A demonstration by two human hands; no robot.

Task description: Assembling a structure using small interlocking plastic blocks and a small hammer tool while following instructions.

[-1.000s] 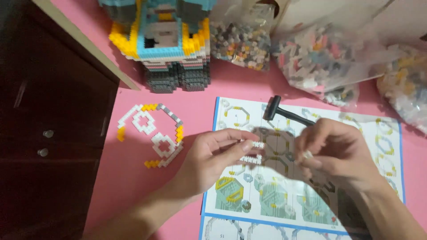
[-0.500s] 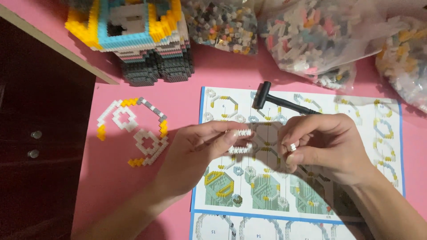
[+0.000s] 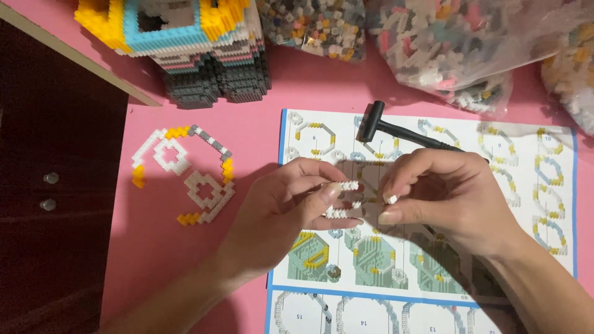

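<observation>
My left hand point(image 3: 281, 207) pinches a small white piece built of tiny bricks point(image 3: 344, 199) between thumb and fingers, above the open instruction sheet point(image 3: 544, 204). A few centimetres to its right, my right hand point(image 3: 448, 198) holds one tiny white brick point(image 3: 390, 199) at its fingertips, level with the white piece. A flat ring of white, yellow and grey bricks point(image 3: 185, 176) lies on the pink surface left of my left hand. A small black hammer point(image 3: 396, 128) rests on the sheet just behind my right hand.
A tall multicoloured brick model point(image 3: 185, 49) stands at the back left. Several clear bags of loose bricks point(image 3: 445, 37) lie along the back. A dark wooden cabinet point(image 3: 49, 185) with two metal knobs borders the pink table point(image 3: 154, 260) on the left.
The view has shifted forward so the model and bags sit higher in frame. My hands stay close together over the sheet, the right fingertips now holding the single brick level with the white piece.
</observation>
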